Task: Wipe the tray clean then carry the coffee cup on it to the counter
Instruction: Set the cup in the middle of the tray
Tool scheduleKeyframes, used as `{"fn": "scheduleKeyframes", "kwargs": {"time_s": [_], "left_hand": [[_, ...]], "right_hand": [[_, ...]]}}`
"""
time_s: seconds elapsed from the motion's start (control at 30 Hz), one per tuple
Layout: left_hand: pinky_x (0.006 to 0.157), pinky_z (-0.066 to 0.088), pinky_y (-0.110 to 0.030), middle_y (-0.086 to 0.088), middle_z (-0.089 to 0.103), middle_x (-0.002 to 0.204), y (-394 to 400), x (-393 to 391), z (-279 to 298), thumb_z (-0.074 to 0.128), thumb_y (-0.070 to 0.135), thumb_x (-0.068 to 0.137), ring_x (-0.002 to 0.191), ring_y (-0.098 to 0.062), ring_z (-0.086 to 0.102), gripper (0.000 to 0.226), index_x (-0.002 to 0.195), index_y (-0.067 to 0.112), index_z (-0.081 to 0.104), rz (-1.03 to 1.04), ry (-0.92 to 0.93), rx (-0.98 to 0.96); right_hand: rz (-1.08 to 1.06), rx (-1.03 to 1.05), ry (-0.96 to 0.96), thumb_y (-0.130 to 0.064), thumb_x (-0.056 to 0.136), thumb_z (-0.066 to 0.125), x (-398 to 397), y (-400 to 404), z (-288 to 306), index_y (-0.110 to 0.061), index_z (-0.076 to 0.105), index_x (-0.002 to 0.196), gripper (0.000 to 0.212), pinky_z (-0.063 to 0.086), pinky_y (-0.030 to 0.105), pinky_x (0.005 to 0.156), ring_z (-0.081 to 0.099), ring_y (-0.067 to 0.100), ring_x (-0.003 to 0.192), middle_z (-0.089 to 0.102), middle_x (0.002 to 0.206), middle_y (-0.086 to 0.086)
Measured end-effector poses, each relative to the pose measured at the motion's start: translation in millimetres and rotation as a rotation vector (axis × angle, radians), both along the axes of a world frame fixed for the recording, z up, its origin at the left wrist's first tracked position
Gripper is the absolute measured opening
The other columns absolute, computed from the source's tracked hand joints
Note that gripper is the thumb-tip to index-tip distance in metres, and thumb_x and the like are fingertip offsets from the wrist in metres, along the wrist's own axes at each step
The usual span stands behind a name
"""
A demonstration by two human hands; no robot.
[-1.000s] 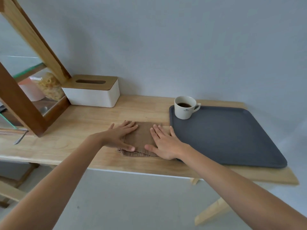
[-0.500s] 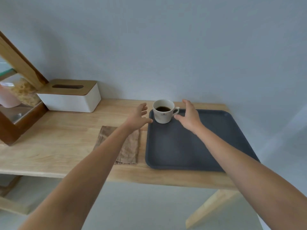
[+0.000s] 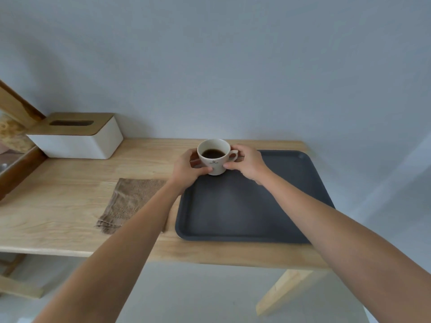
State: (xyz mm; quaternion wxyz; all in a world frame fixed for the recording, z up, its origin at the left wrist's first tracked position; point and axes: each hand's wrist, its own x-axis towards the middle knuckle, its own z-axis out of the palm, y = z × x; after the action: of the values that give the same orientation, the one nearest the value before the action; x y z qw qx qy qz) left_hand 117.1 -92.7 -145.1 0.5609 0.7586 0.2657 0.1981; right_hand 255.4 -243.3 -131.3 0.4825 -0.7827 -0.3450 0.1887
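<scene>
Grip: your left hand (image 3: 190, 167) and right hand (image 3: 247, 163) are both closed around the coffee cup (image 3: 215, 157), one on each side, thumbs low on the near wall and the fingers wrapped behind.
Cup position: it stands upright at the far left corner of the grey tray (image 3: 268, 206), which lies on the wooden desk (image 3: 58, 206); you cannot tell whether its base is resting or just lifted.
Cup against grip: it sits squarely between your palms, its handle (image 3: 233, 155) pointing right and tucked under your right fingers.
Contents: dark coffee (image 3: 212, 153) stands well below the rim, so there is some slack before it spills.
Handling: treat it as stiff, glazed, smooth ceramic, likely light, breakable if knocked, and possibly warm.
Where to hold: keep the two-sided clasp low on the body, or thread the handle with the right; keep it level.
Cloth: the folded brown cloth (image 3: 130, 201) lies on the desk just left of the tray, partly under your left forearm, touched by neither hand.
Tray surface: bare apart from the cup; too dark to judge how clean.
Nearby: a tissue box (image 3: 77, 138) sits at the far left, well apart.
</scene>
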Motion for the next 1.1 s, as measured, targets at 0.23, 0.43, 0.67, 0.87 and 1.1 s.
{"fn": "scheduleKeyframes", "kwargs": {"time_s": [0.23, 0.43, 0.67, 0.87, 1.1], "left_hand": [[0.096, 0.053, -0.040, -0.005, 0.068, 0.117, -51.8, 12.4, 11.9, 0.087, 0.016, 0.061, 0.107, -0.018, 0.066, 0.067, 0.121, 0.011, 0.058, -0.079, -0.037, 0.040], [0.094, 0.054, -0.035, -0.002, 0.069, 0.115, -91.0, 18.9, 9.6, 0.089, 0.018, 0.061, 0.105, -0.017, 0.067, 0.068, 0.122, 0.015, 0.058, -0.110, -0.027, 0.066], [0.097, 0.053, -0.038, -0.004, 0.068, 0.117, -107.4, 13.3, 3.1, 0.088, 0.015, 0.062, 0.106, -0.019, 0.066, 0.068, 0.122, 0.013, 0.057, -0.111, 0.018, 0.074], [0.102, 0.048, -0.043, -0.001, 0.063, 0.126, -108.1, 11.4, 7.0, 0.089, 0.022, 0.061, 0.116, -0.016, 0.060, 0.078, 0.130, 0.017, 0.052, -0.150, 0.103, 0.124], [0.112, 0.029, -0.048, -0.016, 0.028, 0.153, -67.5, -18.9, -0.7, 0.055, 0.030, 0.093, 0.141, -0.033, 0.024, 0.057, 0.145, 0.014, 0.035, 0.018, 0.425, 0.650]], "right_hand": [[-0.019, 0.000, -0.039, -0.020, 0.063, 0.085, 12.8, -62.0, 10.5, -0.026, 0.066, 0.115, 0.056, 0.054, 0.040, 0.093, 0.068, 0.014, 0.097, 0.074, 0.102, -0.003], [-0.039, -0.011, -0.063, -0.021, 0.061, 0.086, 17.6, -106.5, 9.7, -0.022, 0.067, 0.112, 0.054, 0.055, 0.042, 0.092, 0.069, 0.013, 0.094, 0.074, 0.100, -0.003], [-0.063, -0.021, -0.065, -0.018, 0.062, 0.086, 10.7, -121.8, -5.9, -0.021, 0.066, 0.108, 0.050, 0.055, 0.041, 0.091, 0.069, 0.013, 0.093, 0.074, 0.099, -0.003], [-0.016, -0.091, -0.110, -0.019, 0.068, 0.083, 12.5, -126.3, -6.0, -0.021, 0.059, 0.123, 0.061, 0.048, 0.041, 0.101, 0.063, 0.017, 0.111, 0.068, 0.118, 0.000], [-0.360, -0.481, -0.421, -0.030, 0.094, 0.053, 21.1, -177.3, -24.7, -0.023, 0.042, 0.140, 0.048, 0.034, 0.046, 0.106, 0.032, 0.038, 0.130, 0.035, 0.143, 0.017]]}}
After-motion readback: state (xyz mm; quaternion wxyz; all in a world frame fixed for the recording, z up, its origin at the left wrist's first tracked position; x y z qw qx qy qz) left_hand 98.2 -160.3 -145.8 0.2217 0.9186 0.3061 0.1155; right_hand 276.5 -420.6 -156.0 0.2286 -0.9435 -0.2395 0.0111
